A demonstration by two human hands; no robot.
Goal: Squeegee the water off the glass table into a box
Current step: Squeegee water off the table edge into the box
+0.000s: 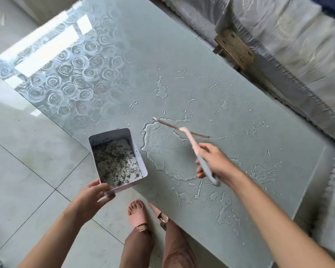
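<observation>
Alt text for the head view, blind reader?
A right hand holds a pink squeegee, its blade at the far rim of a large puddle on a glass table, while the left hand holds an open white box at the table's near edge. Smaller puddles dot the glass.

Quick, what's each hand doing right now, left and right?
Left hand: grips the near end of the box, held at the table edge.
Right hand: grips the squeegee handle, blade over the big puddle.

The box [118, 159] lies left of the puddle [168, 151] on the glass table [182, 55].
</observation>
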